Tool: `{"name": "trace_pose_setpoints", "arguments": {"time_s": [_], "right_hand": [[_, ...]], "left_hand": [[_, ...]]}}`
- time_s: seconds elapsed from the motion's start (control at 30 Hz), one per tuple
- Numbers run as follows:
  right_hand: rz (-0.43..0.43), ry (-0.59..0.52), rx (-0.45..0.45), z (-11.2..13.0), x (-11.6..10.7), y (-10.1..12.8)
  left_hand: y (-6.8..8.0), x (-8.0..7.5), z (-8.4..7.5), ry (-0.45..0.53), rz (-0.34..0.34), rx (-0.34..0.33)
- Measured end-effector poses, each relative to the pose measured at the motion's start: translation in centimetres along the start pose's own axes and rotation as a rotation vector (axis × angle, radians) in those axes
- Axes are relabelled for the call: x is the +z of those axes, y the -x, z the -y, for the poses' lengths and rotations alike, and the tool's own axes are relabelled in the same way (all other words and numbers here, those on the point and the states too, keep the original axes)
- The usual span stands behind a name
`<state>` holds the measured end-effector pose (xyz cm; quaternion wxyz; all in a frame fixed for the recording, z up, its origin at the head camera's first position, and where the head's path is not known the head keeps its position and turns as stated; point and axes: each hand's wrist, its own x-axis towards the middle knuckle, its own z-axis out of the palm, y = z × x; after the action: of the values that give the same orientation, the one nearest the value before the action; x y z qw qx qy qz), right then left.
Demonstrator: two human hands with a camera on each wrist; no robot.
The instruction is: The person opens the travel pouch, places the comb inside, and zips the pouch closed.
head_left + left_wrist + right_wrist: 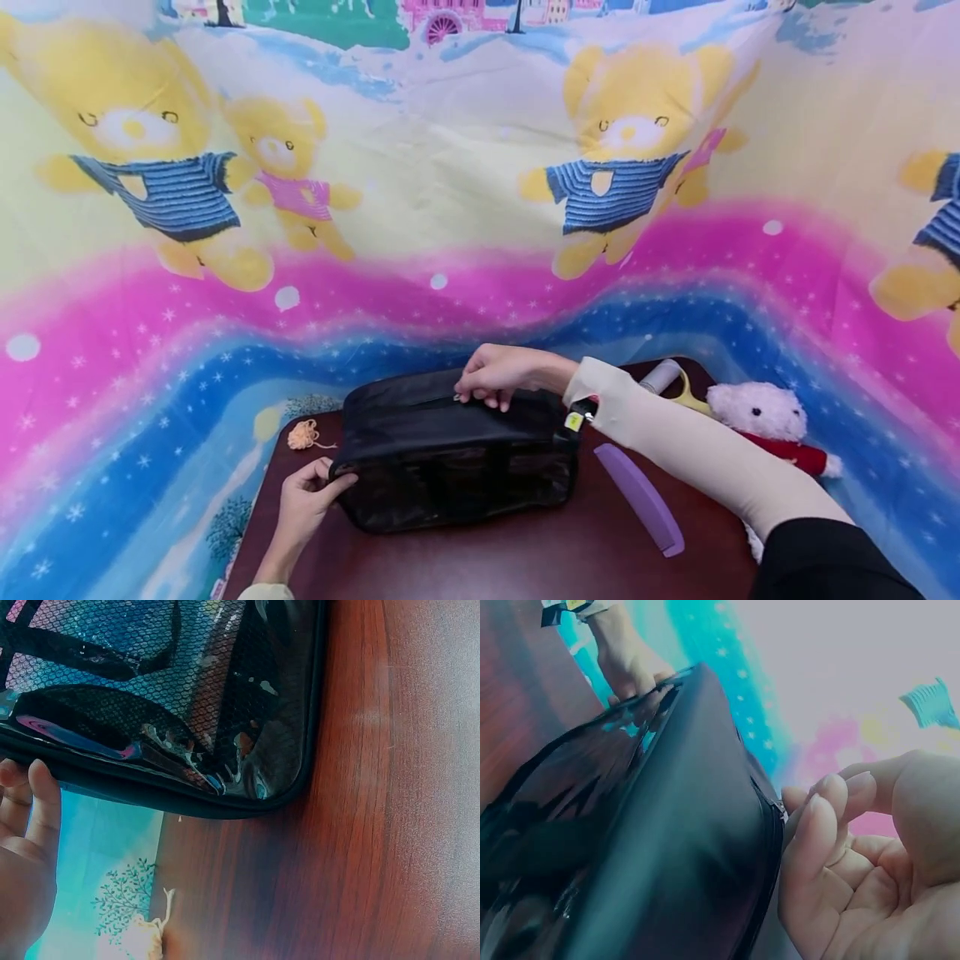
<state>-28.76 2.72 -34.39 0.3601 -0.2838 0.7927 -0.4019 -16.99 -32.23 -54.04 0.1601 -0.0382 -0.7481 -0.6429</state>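
Currently: right hand pinching zipper atop black bag; left hand gripping bag's left end; purple comb right of bag.

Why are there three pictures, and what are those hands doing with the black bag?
No machine here: a person wears three small cameras. The big picture comes from one on the head, looking down at a brown table. The other two come from cameras on each wrist, so they look very close up. The left hand holds one end of the black bag. The right hand pinches something at the zipper on top; the pull itself is too small to see. Also on the table: a purple comb, a white plush toy, a bit of orange yarn, a white spool and yellow-handled scissors.
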Motion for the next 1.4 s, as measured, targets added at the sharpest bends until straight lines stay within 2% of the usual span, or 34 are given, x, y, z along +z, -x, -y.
{"name": "trace_pose_setpoints", "arguments": {"time_s": [0.23, 0.5, 0.63, 0.8, 0.87, 1.17, 1.4], "right_hand": [[0.057, 0.023, -0.029, 3.4, 1.9, -3.0], [0.100, 0.045, -0.020, 5.5, 4.4, -6.7], [0.103, 0.061, -0.003, 6.7, 5.8, -8.2], [0.096, 0.061, 0.042, 7.7, 7.1, -9.8], [0.098, 0.061, 0.061, 8.1, 7.5, -10.4], [0.117, 0.043, 0.163, 9.8, 9.2, -13.4], [0.122, 0.078, 0.227, 10.3, 10.1, -15.1]], "left_hand": [[-0.1, 0.0, -0.4, -0.011, -0.009, -0.013], [-0.1, -0.3, -0.2, 0.015, -0.004, -0.008], [0.1, -0.3, 0.0, 0.050, -0.006, 0.027], [0.0, 0.0, 0.4, 0.107, 0.028, 0.098], [0.0, 0.1, 0.4, 0.107, 0.035, 0.101], [0.0, -0.1, -0.2, 0.065, 0.035, 0.028], [-0.1, -0.1, 0.0, 0.038, 0.036, 0.022]]}}
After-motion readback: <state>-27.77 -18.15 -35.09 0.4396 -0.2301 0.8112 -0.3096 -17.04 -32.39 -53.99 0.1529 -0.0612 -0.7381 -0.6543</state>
